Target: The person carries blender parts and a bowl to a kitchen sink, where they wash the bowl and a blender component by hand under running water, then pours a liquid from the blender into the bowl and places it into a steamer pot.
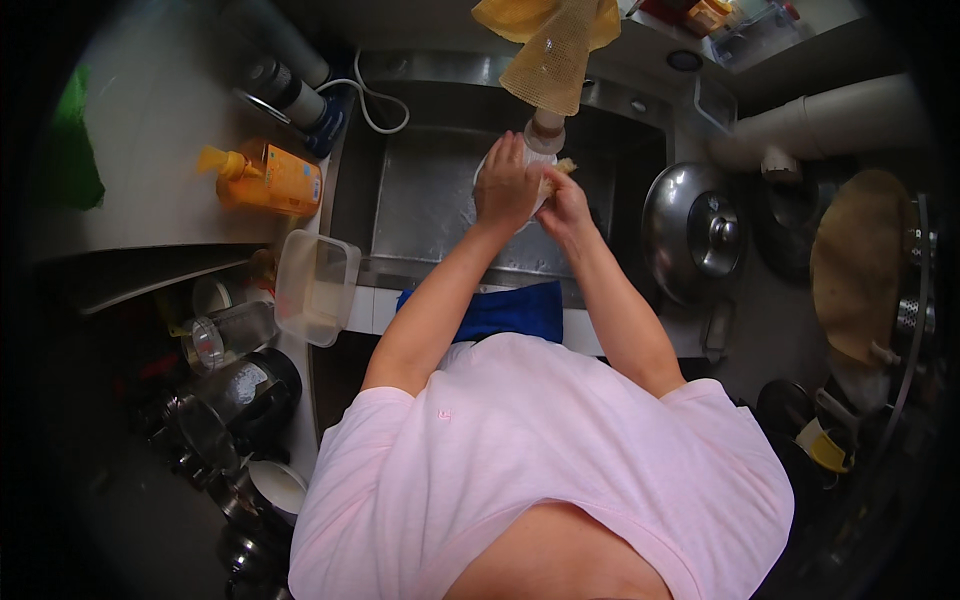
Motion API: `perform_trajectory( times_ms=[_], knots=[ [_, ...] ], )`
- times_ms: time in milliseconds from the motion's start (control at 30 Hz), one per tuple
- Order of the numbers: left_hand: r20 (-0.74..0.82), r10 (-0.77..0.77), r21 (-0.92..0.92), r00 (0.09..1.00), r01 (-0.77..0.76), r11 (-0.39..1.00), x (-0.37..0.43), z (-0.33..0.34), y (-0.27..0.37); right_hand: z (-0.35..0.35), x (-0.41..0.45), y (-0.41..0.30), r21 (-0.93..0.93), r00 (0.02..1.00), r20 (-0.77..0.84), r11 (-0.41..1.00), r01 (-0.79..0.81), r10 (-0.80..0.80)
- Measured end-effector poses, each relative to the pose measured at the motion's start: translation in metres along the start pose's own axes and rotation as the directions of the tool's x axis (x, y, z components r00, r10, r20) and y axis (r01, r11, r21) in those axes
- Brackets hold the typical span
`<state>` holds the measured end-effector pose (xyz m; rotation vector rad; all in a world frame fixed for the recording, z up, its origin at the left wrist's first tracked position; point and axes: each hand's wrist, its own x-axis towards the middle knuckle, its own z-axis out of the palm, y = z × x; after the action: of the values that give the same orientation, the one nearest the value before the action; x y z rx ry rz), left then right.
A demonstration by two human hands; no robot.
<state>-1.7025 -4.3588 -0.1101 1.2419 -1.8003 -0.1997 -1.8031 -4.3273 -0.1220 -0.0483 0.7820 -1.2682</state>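
A white round dish (537, 158), probably a bowl or plate, is held over the stainless steel sink (420, 199). My left hand (505, 186) lies across the dish with its fingers pointing away from me and covers much of it. At the dish's right edge, my right hand (567, 206) grips a pale yellow scrubber (564, 166), perhaps a loofah piece, mostly hidden by the fingers. Right above the dish hangs the tap's clear nozzle (544, 136). Whether water is running cannot be made out.
A yellow mesh cloth (551, 64) drapes over the tap. Left of the sink are an orange pump bottle (271, 180) and a clear plastic container (315, 289). A steel pot lid (694, 232) stands on the right, below a white pipe (840, 120). A blue cloth (517, 311) hangs at the front edge.
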Motion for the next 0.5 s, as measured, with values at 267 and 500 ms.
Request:
perform_trajectory(
  times_ms=[267, 500],
  knots=[
    [0.158, -0.144, 0.094, 0.977, 0.13, 0.987, -0.01, -0.018, 0.022, 0.01, -0.005, -0.005, 0.166, 0.996, -0.065, 0.983, 0.075, -0.065],
    [0.534, -0.617, -0.774, 0.578, 0.628, -0.082, -0.023, 0.016, -0.067, 0.012, -0.016, -0.018, 0.188, 1.0, 0.026, 0.982, 0.001, -0.006]
  ],
)
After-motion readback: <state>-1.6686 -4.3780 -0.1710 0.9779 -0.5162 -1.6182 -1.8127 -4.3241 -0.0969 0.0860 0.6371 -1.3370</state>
